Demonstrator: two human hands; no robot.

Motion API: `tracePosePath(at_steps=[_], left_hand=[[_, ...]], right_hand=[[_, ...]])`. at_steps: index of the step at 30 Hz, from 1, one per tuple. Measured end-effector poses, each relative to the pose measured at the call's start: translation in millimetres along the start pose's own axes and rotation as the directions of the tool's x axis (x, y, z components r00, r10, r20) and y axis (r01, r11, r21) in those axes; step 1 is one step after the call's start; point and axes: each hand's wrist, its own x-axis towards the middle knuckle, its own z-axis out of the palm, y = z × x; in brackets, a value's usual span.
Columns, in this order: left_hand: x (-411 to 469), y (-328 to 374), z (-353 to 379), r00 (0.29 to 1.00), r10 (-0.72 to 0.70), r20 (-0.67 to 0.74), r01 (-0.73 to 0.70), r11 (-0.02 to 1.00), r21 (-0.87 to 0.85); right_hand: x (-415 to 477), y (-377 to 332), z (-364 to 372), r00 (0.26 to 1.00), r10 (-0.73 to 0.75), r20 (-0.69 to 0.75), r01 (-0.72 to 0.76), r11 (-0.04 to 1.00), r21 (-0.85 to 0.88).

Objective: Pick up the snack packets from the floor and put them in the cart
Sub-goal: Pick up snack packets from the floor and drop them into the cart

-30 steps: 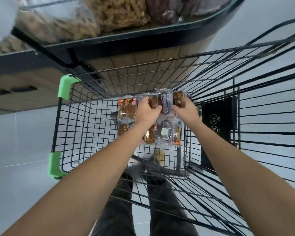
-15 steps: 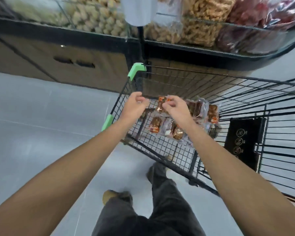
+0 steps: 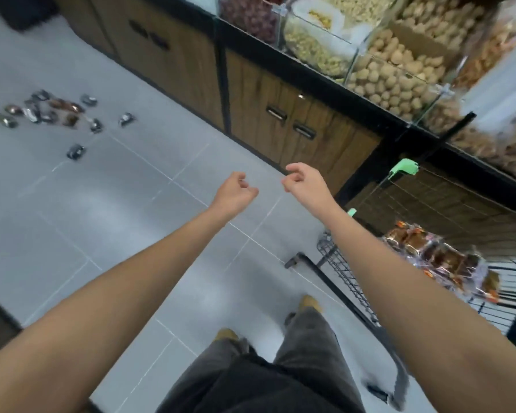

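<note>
Swung clear of the cart (image 3: pixel 355 278), now off to the right with packets (image 3: pixel 441 260) inside. Left hand (image 3: pixel 234 193) and right hand (image 3: pixel 306 181): loosely curled, empty. Remaining snack packets (image 3: pixel 42 111) scattered on floor (image 3: pixel 102 204), far left. Best to step close, crouch, gather several together.

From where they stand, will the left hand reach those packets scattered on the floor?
Probably not yet: the left hand hangs empty above bare floor, the packets lie well away, with nothing between; stepping closer and bending seems needed.
</note>
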Motion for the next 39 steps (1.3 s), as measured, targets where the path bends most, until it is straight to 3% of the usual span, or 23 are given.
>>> tracePosePath(at_steps=[11,20,33,39], left_hand=[[44,-78,-217,0.945,-0.140,-0.297,0.099,0.984,-0.149],[125,-107,-391,0.888,-0.279,-0.366,0.203,0.951,-0.232],[194,-165,-585,0.722,-0.440,-0.534,0.220,0.878,-0.425],[237,-212,-695,0.726,-0.452,-0.519,0.236,0.872,-0.429]], right_hand=[[63,-148,209,0.936,-0.163,0.310,0.189,0.981,-0.053],[184,-262,365,0.837,-0.182,0.515,0.260,0.962,-0.083],[272,-400,563,0.658,-0.185,0.730,0.379,0.919,-0.110],[304,-464,665,0.652,-0.185,0.735,0.401,0.907,-0.127]])
